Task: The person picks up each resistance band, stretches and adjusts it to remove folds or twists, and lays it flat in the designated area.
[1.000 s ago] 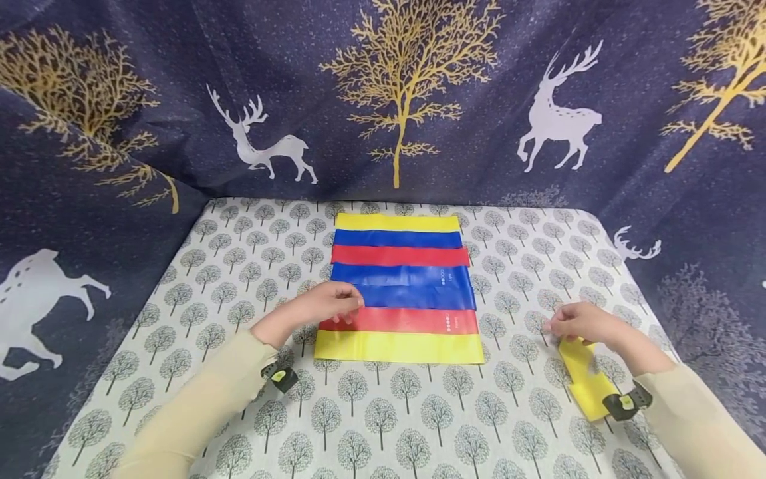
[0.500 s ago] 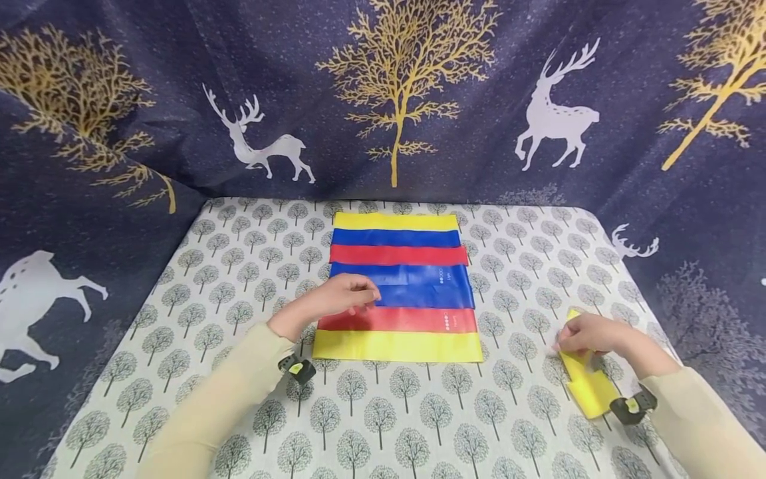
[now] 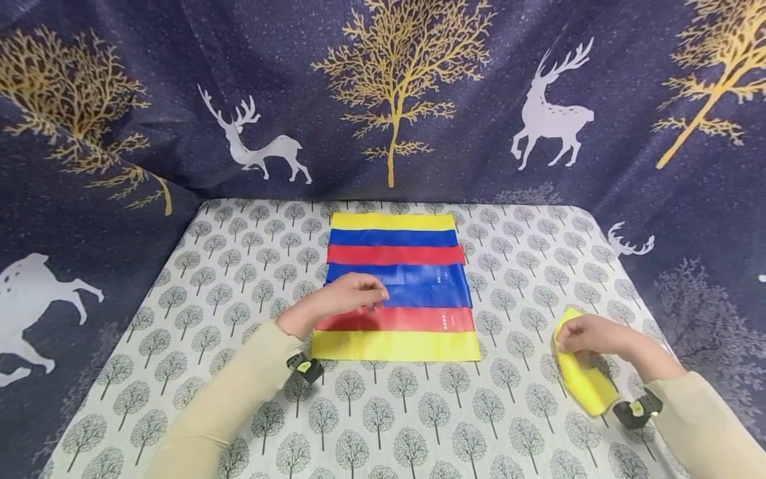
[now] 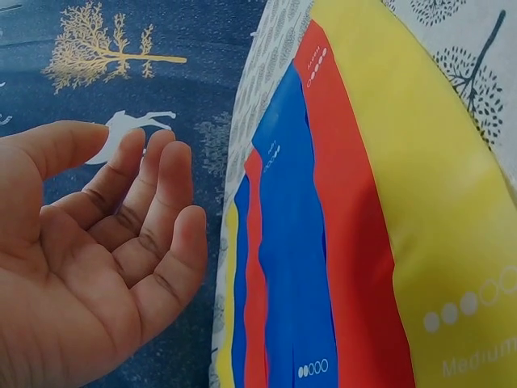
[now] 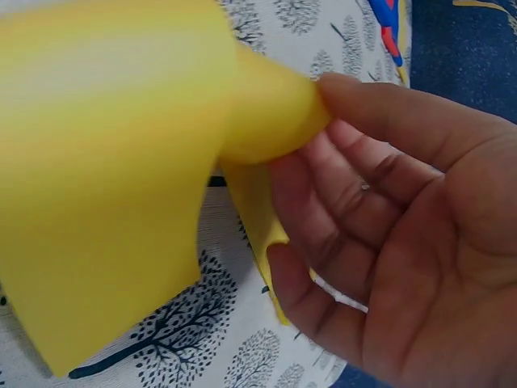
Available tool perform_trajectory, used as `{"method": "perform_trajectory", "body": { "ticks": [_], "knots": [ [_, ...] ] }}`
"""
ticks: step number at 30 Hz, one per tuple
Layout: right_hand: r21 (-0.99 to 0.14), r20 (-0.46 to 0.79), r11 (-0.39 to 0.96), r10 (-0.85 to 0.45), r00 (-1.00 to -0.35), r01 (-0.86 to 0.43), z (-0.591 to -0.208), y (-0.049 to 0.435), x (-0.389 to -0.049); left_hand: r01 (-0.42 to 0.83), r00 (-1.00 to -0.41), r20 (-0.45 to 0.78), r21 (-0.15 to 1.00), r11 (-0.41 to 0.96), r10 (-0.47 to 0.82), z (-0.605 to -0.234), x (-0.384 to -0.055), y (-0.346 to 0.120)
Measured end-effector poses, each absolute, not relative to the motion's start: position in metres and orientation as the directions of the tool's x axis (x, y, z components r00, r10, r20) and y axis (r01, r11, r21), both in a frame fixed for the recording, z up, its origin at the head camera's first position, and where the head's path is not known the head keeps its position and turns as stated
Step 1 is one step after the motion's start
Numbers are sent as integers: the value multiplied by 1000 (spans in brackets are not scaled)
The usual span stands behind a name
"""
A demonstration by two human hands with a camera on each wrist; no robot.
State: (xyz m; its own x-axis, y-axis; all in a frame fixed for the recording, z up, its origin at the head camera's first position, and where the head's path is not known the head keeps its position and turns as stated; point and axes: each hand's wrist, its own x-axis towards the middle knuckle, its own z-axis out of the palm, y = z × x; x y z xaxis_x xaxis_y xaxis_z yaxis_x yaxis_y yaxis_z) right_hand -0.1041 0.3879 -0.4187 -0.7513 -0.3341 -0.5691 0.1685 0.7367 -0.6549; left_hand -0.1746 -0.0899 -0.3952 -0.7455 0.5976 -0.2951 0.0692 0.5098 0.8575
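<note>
My right hand [image 3: 598, 334] pinches a yellow resistance band [image 3: 589, 389] at the right side of the table. In the right wrist view, the thumb and fingertips grip one end of this yellow resistance band [image 5: 105, 186], which bends in a loop. My left hand [image 3: 347, 295] hovers over the left part of several flat resistance bands, fingers loosely curled and holding nothing. These lie side by side in yellow, blue and red; the nearest is a yellow band [image 3: 395, 346], with a red band [image 3: 419, 319] behind it. White dots and lettering, including "Medium", mark them in the left wrist view.
A white cloth [image 3: 419, 426] printed with trees covers the table. Behind and at both sides hangs a dark blue curtain [image 3: 455, 146] with deer and golden trees. Each wrist carries a small black camera, such as the left camera [image 3: 306, 366].
My left hand has shifted right over the laid bands. My right hand has moved slightly right and down, and now pinches the yellow band, whose far end has lifted and curved.
</note>
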Motion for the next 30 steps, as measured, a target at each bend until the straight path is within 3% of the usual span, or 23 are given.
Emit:
{"method": "perform_trajectory", "body": {
  "ticks": [3, 10, 17, 30],
  "knots": [
    [-700, -532, 699, -372, -761, 148, -417, 387, -106, 72, -743, -294, 857, 510, 601, -395, -174, -88],
    [-685, -399, 728, -338, -852, 32, -411, 385, -109, 56, -744, -289, 871, 487, 602, -396, -175, -82],
    [-744, -279, 665, -399, -873, -66, -407, 385, -114, 59, -756, -274, 876, 479, 594, -393, -179, -74],
    [-764, -156, 639, -326, -932, -95, -383, 376, -125, -66, -740, -299, 924, 377, 602, -392, -187, -49]
  ]
}}
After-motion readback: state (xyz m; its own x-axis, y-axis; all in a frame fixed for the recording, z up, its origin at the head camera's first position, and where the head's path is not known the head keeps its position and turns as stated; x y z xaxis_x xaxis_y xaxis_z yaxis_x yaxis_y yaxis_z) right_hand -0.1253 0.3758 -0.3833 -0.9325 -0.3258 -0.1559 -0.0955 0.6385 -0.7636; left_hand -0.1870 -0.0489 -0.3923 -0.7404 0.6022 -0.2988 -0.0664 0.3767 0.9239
